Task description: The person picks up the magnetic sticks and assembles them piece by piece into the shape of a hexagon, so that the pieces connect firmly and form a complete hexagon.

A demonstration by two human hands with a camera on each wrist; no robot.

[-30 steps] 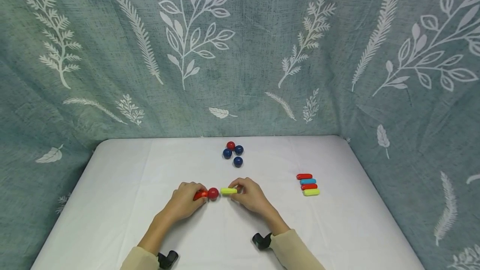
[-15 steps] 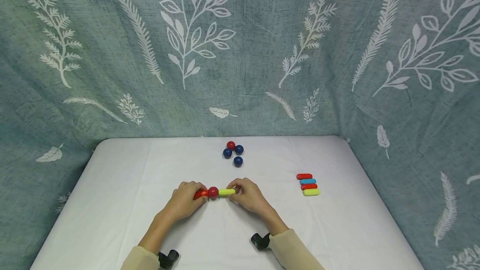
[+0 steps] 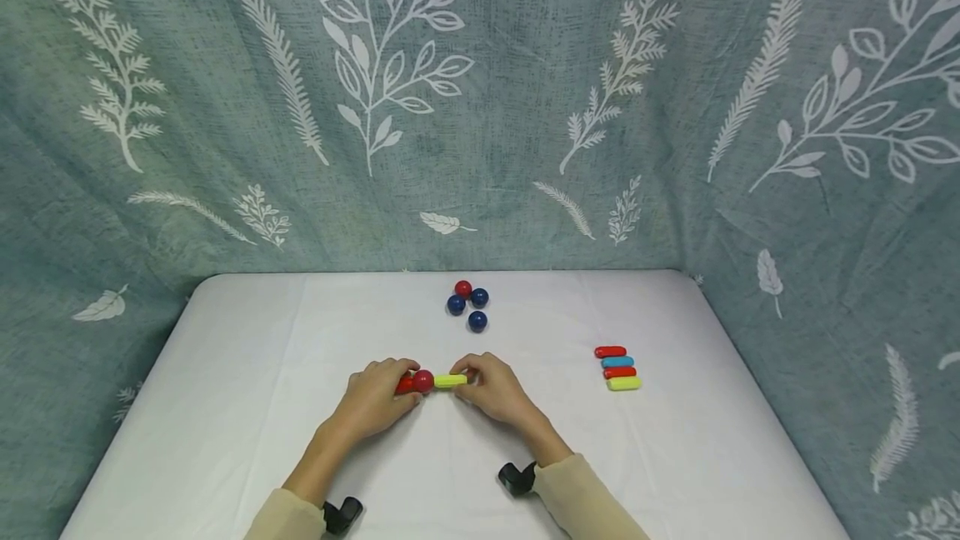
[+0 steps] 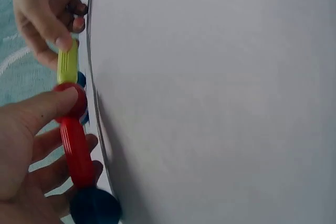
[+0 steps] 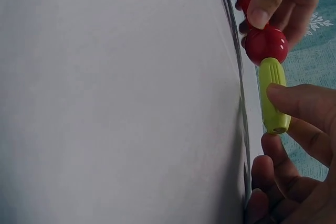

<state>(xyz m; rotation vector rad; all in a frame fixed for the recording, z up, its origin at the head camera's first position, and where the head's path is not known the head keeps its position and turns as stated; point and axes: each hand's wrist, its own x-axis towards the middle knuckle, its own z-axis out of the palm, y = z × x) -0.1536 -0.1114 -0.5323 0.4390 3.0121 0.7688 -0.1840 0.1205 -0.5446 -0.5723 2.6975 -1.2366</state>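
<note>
A toy chain is held between both hands over the white table. Pinched near its joint by my left hand (image 3: 375, 396) are a ribbed red rod (image 4: 76, 153) and a glossy red ball (image 3: 423, 381); the thumb lies on the ball in the left wrist view. A dark blue ball (image 4: 95, 205) sits at the rod's other end, hidden from the head view. On the opposite side of the red ball, a yellow-green rod (image 5: 273, 74) meets it end-on. My right hand (image 3: 493, 390) pinches that rod between thumb and fingers near its free end.
At the back of the white table (image 3: 300, 332) lie a loose red ball (image 3: 463, 289) and three dark blue balls (image 3: 477, 322). To the right, two red rods (image 3: 611, 352), a blue rod (image 3: 617, 362) and a yellow-green rod (image 3: 624, 384) lie stacked in a row.
The yellow-green rod has moved left, closing its gap to the red ball. My left fingers have shifted right along the red rod toward the ball.
</note>
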